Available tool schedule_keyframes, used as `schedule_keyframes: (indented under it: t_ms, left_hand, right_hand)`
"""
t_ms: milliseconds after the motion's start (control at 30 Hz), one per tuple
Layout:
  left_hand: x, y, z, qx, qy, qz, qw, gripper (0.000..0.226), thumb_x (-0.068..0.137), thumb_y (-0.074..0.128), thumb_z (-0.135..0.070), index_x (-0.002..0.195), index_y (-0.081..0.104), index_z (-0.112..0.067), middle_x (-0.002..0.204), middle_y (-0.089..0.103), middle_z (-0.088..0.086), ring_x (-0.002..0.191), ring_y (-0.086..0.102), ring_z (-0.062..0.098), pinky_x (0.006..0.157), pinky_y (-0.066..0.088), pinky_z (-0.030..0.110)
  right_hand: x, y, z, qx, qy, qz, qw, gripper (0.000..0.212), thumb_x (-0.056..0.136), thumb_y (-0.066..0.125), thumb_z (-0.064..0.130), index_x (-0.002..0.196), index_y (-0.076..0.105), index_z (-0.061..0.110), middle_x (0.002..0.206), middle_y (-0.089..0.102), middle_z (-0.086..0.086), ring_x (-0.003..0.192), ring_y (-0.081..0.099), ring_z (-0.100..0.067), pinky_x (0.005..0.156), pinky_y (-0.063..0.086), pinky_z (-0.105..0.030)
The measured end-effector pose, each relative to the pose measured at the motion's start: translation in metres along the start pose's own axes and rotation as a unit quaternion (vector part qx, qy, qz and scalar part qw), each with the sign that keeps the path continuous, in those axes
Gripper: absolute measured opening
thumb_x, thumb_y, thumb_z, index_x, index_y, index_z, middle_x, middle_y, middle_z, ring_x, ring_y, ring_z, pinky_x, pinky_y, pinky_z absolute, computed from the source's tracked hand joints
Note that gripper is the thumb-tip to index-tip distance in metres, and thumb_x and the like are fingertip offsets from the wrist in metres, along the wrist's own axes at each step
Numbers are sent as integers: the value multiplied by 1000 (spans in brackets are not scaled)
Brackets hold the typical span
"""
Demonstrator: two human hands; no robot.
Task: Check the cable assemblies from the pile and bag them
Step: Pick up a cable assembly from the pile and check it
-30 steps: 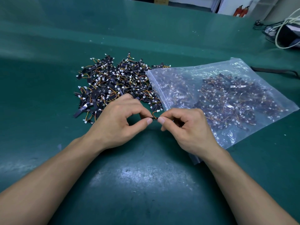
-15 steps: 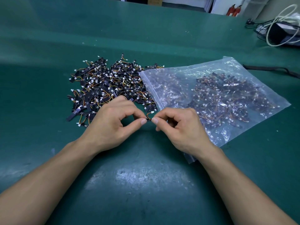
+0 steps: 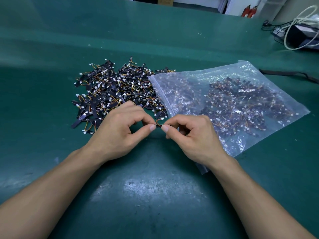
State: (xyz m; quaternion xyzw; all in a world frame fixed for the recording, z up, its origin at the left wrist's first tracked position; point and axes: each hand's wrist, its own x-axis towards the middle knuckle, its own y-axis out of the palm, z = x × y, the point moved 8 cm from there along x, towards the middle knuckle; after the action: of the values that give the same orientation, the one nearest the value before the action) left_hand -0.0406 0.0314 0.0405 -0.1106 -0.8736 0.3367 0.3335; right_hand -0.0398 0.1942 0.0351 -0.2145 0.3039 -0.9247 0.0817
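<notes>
Left hand (image 3: 119, 130) and right hand (image 3: 193, 135) both pinch 1 cable assembly (image 3: 159, 124), thumb against forefinger, over the green table (image 3: 155, 195). Pile (image 3: 117, 90) lies just beyond the left hand. Bag (image 3: 233, 100) is beside it, under the right wrist.

Risks:
- the small piece slips the pinch and drops into the unchecked pile
- the wrist drags the bag

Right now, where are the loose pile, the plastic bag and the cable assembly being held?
loose pile (image 3: 117, 94), head view, middle of the heap.
plastic bag (image 3: 241, 70), head view, bare film near its far corner.
cable assembly (image 3: 158, 125), head view, the exposed black strip at its middle.
</notes>
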Motion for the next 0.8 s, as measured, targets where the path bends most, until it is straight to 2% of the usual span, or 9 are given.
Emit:
schedule_keyframes:
  t_ms: [200, 333, 467, 667, 800]
  left_hand:
    - [0, 1, 1, -16, -12, 10, 1000, 13, 91, 69, -27, 90, 75, -16, 86, 69, -9, 82, 56, 17, 78, 46, 33]
    - [0, 0, 1, -4, -9, 6, 1000, 10, 91, 70, -22, 85, 74, -15, 81, 68, -6, 79, 54, 20, 74, 47, 37]
    - [0, -1, -1, 6, -2, 2, 1000, 9, 90, 71, -20, 84, 73, -15, 80, 67, -6, 78, 52, 14, 73, 45, 30]
    - [0, -2, -1, 1, -12, 8, 1000, 8, 89, 72, -24, 87, 75, -18, 82, 69, -8, 78, 50, 10, 75, 41, 23]
    - [0, -2, 0, 3, -18, 14, 1000, 11, 90, 71, -23, 85, 75, -15, 80, 68, -7, 77, 51, 15, 74, 44, 29]
  right_hand:
    - [0, 0, 2, -7, -18, -4, 1000, 14, 90, 70, 23, 78, 74, 18, 62, 67, 11, 49, 53, -14, 52, 39, -17]
    - [0, 1, 1, -3, -18, -7, 1000, 12, 91, 71, 24, 81, 76, 19, 65, 68, 13, 48, 51, -14, 52, 39, -17]
    - [-1, 2, -4, 18, 4, -7, 1000, 7, 89, 72, 29, 87, 77, 26, 66, 63, 23, 46, 44, -8, 51, 35, -15]
    - [0, 3, 0, -3, -14, -5, 1000, 11, 90, 71, 22, 79, 74, 21, 64, 68, 14, 46, 48, -10, 51, 35, -12]
    - [-1, 3, 0, -6, -13, -5, 1000, 10, 89, 72, 23, 79, 75, 21, 63, 67, 14, 46, 49, -12, 51, 36, -14]
